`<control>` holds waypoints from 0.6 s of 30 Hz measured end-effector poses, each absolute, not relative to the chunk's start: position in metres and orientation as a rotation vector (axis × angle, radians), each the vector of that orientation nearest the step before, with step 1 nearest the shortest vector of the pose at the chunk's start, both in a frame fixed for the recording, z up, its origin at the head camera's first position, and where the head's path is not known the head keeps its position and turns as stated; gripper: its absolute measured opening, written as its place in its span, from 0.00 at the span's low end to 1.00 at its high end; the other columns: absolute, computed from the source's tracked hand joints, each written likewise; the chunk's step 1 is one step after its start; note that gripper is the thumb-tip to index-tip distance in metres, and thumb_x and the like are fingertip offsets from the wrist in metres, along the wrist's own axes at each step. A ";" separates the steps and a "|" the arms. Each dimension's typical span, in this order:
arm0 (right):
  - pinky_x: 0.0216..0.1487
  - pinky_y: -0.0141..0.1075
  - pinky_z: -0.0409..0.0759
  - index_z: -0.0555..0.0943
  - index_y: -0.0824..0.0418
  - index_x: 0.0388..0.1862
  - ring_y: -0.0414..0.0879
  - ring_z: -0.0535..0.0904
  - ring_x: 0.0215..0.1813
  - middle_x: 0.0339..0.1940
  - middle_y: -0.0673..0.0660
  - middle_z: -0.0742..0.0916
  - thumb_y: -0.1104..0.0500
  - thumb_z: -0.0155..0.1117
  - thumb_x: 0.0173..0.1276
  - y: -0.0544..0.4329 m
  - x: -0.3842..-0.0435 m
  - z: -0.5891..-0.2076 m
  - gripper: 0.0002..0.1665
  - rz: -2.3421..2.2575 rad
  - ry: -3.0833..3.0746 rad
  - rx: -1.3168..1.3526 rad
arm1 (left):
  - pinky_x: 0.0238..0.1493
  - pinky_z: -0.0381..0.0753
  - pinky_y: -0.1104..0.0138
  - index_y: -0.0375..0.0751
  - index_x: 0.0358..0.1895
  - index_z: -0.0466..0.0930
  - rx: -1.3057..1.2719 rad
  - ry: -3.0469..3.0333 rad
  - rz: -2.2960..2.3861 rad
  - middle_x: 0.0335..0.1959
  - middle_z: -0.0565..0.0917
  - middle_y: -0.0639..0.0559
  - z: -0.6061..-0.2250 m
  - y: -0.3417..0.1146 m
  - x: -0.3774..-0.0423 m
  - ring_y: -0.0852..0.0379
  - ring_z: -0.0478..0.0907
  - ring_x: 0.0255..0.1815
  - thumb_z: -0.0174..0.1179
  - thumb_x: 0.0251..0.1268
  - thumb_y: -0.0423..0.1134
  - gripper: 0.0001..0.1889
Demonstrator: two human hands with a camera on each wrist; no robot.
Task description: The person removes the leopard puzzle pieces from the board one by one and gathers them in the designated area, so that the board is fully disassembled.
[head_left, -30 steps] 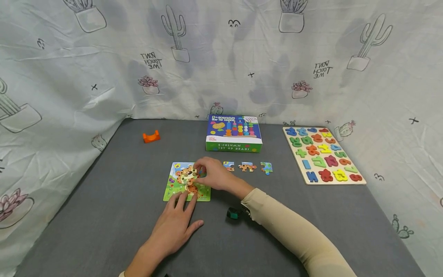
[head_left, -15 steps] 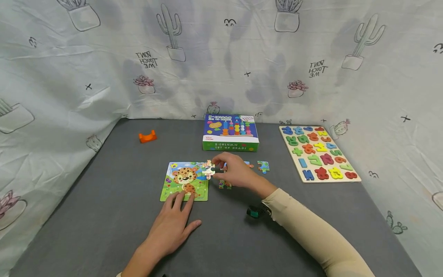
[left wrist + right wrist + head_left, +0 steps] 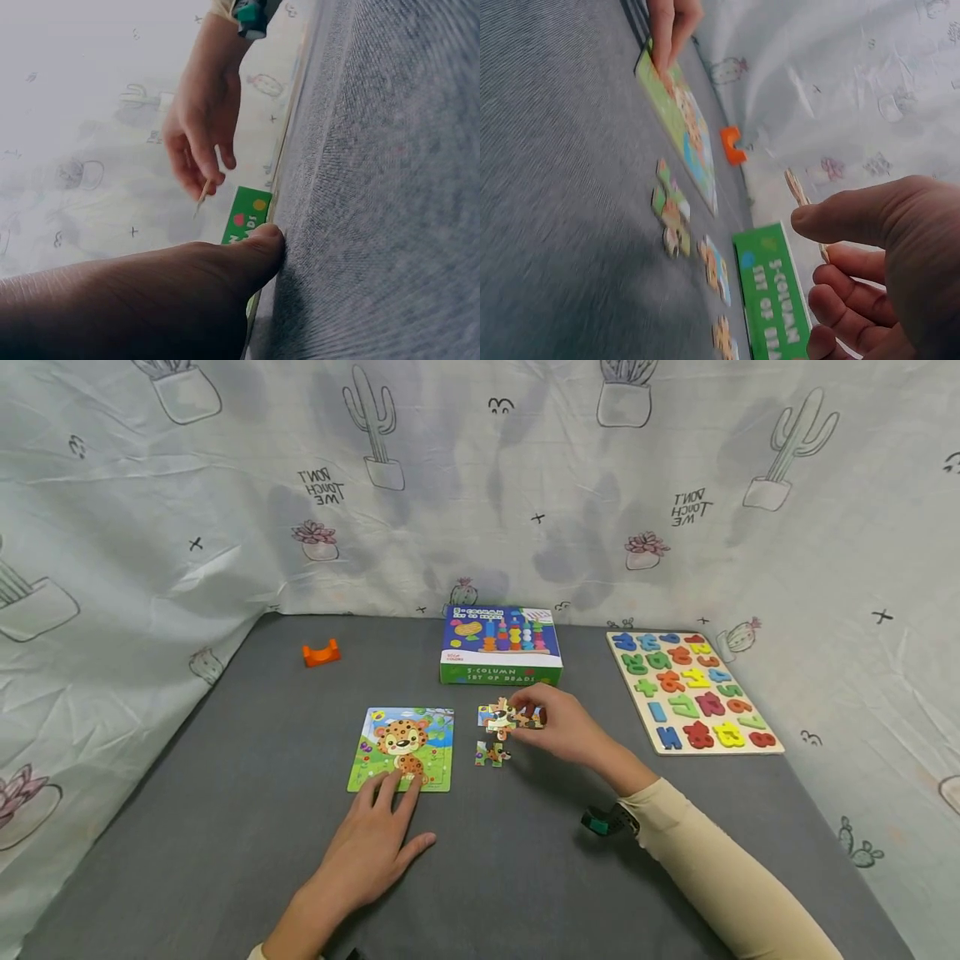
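Observation:
My right hand (image 3: 558, 724) pinches a jigsaw piece (image 3: 500, 716) with part of a leopard face between thumb and fingers. In the right wrist view the piece (image 3: 798, 187) stands edge-on, raised off the table. Behind and below it lie several loose jigsaw pieces (image 3: 491, 754), some partly covered by the right hand. The leopard puzzle board (image 3: 438, 768) lies flat to the left, its whole leopard picture in sight. My left hand (image 3: 372, 852) rests its outstretched fingertips on the board's near edge, thumb spread to the side.
A bead-set box (image 3: 501, 647) stands behind the loose pieces. To the right lies a wooden board of coloured numbers (image 3: 693, 693). An orange curved piece (image 3: 321, 653) sits at the back left, and a patterned cloth (image 3: 480, 485) hangs behind the grey table.
The right hand has lifted the leopard-face piece from over the board and carried it right, above the loose pieces. My left hand stays at the board's near edge.

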State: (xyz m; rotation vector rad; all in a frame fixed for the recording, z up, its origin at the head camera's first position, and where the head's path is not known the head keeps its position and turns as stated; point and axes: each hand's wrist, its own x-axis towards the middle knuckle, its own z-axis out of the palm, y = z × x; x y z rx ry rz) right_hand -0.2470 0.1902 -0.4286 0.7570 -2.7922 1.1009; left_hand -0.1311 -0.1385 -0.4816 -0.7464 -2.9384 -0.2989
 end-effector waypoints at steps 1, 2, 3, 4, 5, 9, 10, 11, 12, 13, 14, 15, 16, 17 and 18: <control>0.47 0.47 0.82 0.85 0.60 0.63 0.56 0.82 0.51 0.55 0.54 0.86 0.60 0.80 0.71 0.194 -0.246 -0.429 0.24 1.096 -2.797 0.743 | 0.74 0.70 0.39 0.36 0.80 0.71 -0.746 -2.936 -0.300 0.76 0.68 0.32 -0.481 -0.139 -0.131 0.29 0.64 0.76 0.67 0.76 0.61 0.41; 0.47 0.47 0.81 0.85 0.60 0.63 0.56 0.82 0.50 0.55 0.55 0.86 0.60 0.80 0.71 0.198 -0.244 -0.429 0.24 1.095 -2.799 0.729 | 0.74 0.70 0.40 0.36 0.80 0.72 -0.746 -2.933 -0.299 0.76 0.68 0.32 -0.481 -0.139 -0.132 0.29 0.64 0.75 0.67 0.76 0.61 0.41; 0.46 0.48 0.81 0.85 0.60 0.63 0.57 0.82 0.50 0.54 0.56 0.86 0.61 0.80 0.71 0.201 -0.242 -0.429 0.24 1.092 -2.801 0.717 | 0.74 0.70 0.40 0.36 0.80 0.72 -0.744 -2.929 -0.299 0.76 0.69 0.32 -0.481 -0.139 -0.132 0.30 0.64 0.75 0.68 0.76 0.61 0.41; 0.46 0.47 0.81 0.85 0.60 0.63 0.57 0.82 0.50 0.54 0.56 0.86 0.61 0.80 0.70 0.204 -0.241 -0.430 0.24 1.089 -2.806 0.701 | 0.74 0.70 0.40 0.36 0.80 0.72 -0.743 -2.926 -0.299 0.75 0.69 0.32 -0.481 -0.139 -0.132 0.30 0.64 0.75 0.68 0.76 0.61 0.41; 0.46 0.47 0.81 0.85 0.60 0.62 0.57 0.82 0.50 0.53 0.57 0.86 0.61 0.80 0.70 0.207 -0.241 -0.431 0.23 1.090 -2.808 0.689 | 0.73 0.71 0.40 0.36 0.80 0.72 -0.741 -2.922 -0.299 0.75 0.69 0.32 -0.481 -0.140 -0.133 0.30 0.65 0.75 0.68 0.76 0.61 0.41; 0.46 0.47 0.81 0.85 0.60 0.61 0.55 0.81 0.48 0.52 0.58 0.86 0.62 0.80 0.70 0.218 -0.238 -0.435 0.23 1.079 -2.814 0.662 | 0.73 0.71 0.40 0.36 0.79 0.73 -0.733 -2.919 -0.293 0.75 0.69 0.33 -0.480 -0.141 -0.133 0.31 0.65 0.74 0.69 0.75 0.61 0.41; 0.46 0.47 0.81 0.85 0.60 0.61 0.54 0.81 0.48 0.52 0.58 0.86 0.62 0.81 0.70 0.220 -0.238 -0.437 0.22 1.075 -2.815 0.662 | 0.73 0.71 0.40 0.37 0.79 0.73 -0.732 -2.920 -0.293 0.74 0.69 0.33 -0.480 -0.141 -0.133 0.31 0.65 0.74 0.69 0.75 0.61 0.41; 0.46 0.47 0.81 0.85 0.61 0.60 0.53 0.81 0.48 0.51 0.58 0.87 0.62 0.81 0.70 0.222 -0.237 -0.438 0.22 1.075 -2.817 0.666 | 0.73 0.71 0.40 0.37 0.80 0.73 -0.731 -2.924 -0.290 0.74 0.69 0.33 -0.480 -0.141 -0.133 0.31 0.65 0.74 0.68 0.75 0.61 0.41; 0.45 0.46 0.81 0.86 0.61 0.60 0.52 0.81 0.47 0.51 0.57 0.87 0.62 0.81 0.69 0.224 -0.236 -0.440 0.22 1.070 -2.821 0.666 | 0.73 0.71 0.40 0.37 0.80 0.72 -0.731 -2.928 -0.286 0.74 0.69 0.34 -0.480 -0.141 -0.133 0.31 0.65 0.74 0.68 0.76 0.61 0.41; 0.45 0.46 0.82 0.86 0.61 0.60 0.51 0.81 0.47 0.51 0.56 0.87 0.62 0.82 0.69 0.226 -0.236 -0.441 0.22 1.065 -2.827 0.668 | 0.73 0.71 0.40 0.37 0.80 0.72 -0.732 -2.929 -0.287 0.74 0.69 0.34 -0.480 -0.140 -0.133 0.31 0.66 0.73 0.68 0.76 0.61 0.41; 0.45 0.46 0.82 0.86 0.61 0.60 0.50 0.81 0.47 0.51 0.56 0.87 0.62 0.82 0.69 0.227 -0.235 -0.443 0.22 1.062 -2.830 0.675 | 0.73 0.71 0.41 0.38 0.80 0.72 -0.734 -2.935 -0.285 0.74 0.69 0.34 -0.480 -0.140 -0.133 0.31 0.66 0.73 0.68 0.76 0.61 0.41; 0.45 0.45 0.82 0.86 0.61 0.60 0.50 0.81 0.47 0.51 0.55 0.87 0.62 0.82 0.68 0.228 -0.234 -0.444 0.23 1.059 -2.835 0.679 | 0.73 0.71 0.41 0.38 0.80 0.72 -0.735 -2.940 -0.286 0.73 0.69 0.34 -0.481 -0.140 -0.133 0.31 0.66 0.73 0.67 0.76 0.61 0.41; 0.45 0.45 0.82 0.86 0.61 0.60 0.49 0.81 0.47 0.50 0.54 0.87 0.61 0.82 0.68 0.229 -0.234 -0.445 0.23 1.052 -2.843 0.679 | 0.73 0.71 0.41 0.38 0.81 0.72 -0.735 -2.943 -0.286 0.73 0.69 0.34 -0.481 -0.140 -0.133 0.31 0.66 0.73 0.67 0.76 0.61 0.41; 0.44 0.45 0.82 0.86 0.61 0.60 0.49 0.81 0.47 0.50 0.54 0.87 0.61 0.83 0.68 0.230 -0.233 -0.446 0.23 1.050 -2.851 0.679 | 0.73 0.71 0.41 0.38 0.81 0.72 -0.736 -2.947 -0.286 0.73 0.69 0.34 -0.481 -0.140 -0.133 0.31 0.66 0.73 0.67 0.76 0.61 0.41; 0.44 0.45 0.82 0.86 0.61 0.60 0.49 0.81 0.46 0.49 0.53 0.87 0.61 0.83 0.67 0.230 -0.233 -0.447 0.24 1.046 -2.860 0.679 | 0.73 0.71 0.40 0.38 0.80 0.72 -0.739 -2.944 -0.292 0.73 0.69 0.34 -0.481 -0.140 -0.133 0.31 0.66 0.73 0.67 0.76 0.61 0.41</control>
